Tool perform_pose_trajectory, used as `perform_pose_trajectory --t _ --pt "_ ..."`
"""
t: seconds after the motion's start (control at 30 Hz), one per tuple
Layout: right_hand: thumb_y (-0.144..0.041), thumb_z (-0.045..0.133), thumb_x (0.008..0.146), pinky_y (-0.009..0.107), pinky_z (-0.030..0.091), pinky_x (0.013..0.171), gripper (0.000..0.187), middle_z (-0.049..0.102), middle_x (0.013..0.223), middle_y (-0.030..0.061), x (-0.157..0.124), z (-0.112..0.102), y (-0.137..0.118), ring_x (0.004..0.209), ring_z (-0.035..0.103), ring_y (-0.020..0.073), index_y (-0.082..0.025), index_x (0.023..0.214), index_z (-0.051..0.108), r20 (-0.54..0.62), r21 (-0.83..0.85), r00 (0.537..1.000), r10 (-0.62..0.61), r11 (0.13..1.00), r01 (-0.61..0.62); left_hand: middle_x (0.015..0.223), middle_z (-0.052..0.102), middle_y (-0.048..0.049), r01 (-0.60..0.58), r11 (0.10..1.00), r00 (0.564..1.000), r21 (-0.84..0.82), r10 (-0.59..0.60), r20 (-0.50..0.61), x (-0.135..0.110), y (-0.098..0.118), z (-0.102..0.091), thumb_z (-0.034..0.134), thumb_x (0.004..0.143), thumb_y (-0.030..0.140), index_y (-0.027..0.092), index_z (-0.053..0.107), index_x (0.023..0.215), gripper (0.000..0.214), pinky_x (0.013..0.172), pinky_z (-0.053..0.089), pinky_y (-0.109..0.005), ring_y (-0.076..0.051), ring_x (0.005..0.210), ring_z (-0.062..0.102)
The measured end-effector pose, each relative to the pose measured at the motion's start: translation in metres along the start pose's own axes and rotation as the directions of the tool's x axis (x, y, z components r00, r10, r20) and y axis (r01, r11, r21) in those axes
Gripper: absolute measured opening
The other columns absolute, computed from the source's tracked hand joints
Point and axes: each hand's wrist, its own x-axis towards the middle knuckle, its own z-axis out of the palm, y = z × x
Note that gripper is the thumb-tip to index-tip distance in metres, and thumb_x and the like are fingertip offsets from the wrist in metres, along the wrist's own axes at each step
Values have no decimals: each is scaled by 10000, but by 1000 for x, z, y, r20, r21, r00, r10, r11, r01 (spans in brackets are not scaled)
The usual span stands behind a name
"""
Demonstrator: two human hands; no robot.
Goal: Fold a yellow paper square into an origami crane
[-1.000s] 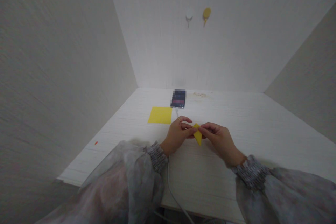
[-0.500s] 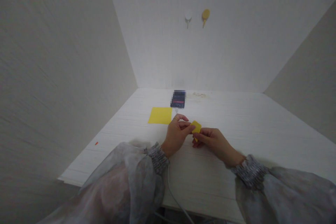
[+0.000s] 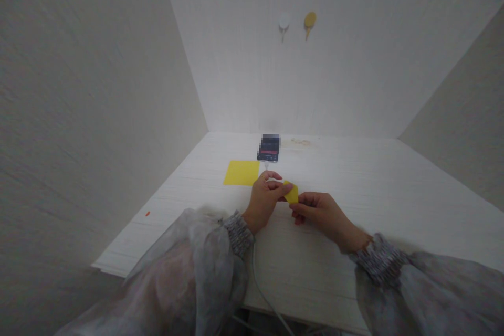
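A small folded yellow paper [image 3: 292, 194] is held between both my hands just above the white table [image 3: 394, 194]. My left hand [image 3: 264, 200] pinches its left edge with thumb and fingers closed. My right hand [image 3: 317, 213] grips its lower right side, fingers curled. A flat yellow paper square [image 3: 241, 172] lies on the table beyond my left hand.
A dark phone [image 3: 268, 148] with a white cable [image 3: 262, 291] lies at the back of the table. A white hook [image 3: 284, 22] and a yellow hook [image 3: 309, 21] hang on the back wall. Walls close in left and right. A tiny red speck [image 3: 147, 213] sits near the table's left edge.
The yellow piece went from a downward-pointing triangle to a small squarish shape. My right hand dropped slightly lower and its fingers curled in; my left hand stayed put.
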Motion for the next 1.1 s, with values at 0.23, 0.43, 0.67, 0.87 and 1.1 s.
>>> perform_pose_trajectory --t 0.23,0.43,0.67,0.87,1.1 --pt "-337 531 692 185 351 400 225 525 438 -28 -1 1 0 381 469 71 -144 582 560 80 -59 996 47 997 -42 538 575 37 -33 998 998 57 36 -47 4 -2 -2 665 565 270 171 400 788 361 523 472 -236 -107 513 566" --pt "-348 531 687 179 324 359 244 514 430 -32 -2 1 1 345 453 66 -153 540 521 67 -75 997 40 997 -35 511 554 50 22 1000 993 11 -21 -119 3 -3 -1 687 531 256 174 398 764 380 538 479 -250 -113 522 570" --pt "-352 551 678 186 373 385 230 561 480 -19 -4 1 -2 377 504 76 -138 592 544 87 21 995 52 998 -54 543 573 40 11 1000 996 -8 -12 -83 3 -4 -2 675 547 264 170 402 770 365 543 475 -242 -102 521 567" --pt "-411 528 692 197 388 391 286 564 513 -15 -3 2 -4 379 493 76 -129 650 547 67 34 997 41 998 -44 578 596 13 0 998 1000 70 -2 21 0 -2 1 665 566 253 142 450 731 293 494 441 -197 -84 499 551" --pt "-372 536 693 184 371 373 246 545 495 -27 -2 0 2 368 484 69 -147 598 512 46 -22 999 -13 1000 14 550 594 24 88 996 996 -15 -88 -3 -1 -2 1 675 566 243 170 359 764 380 504 471 -252 -111 481 567"
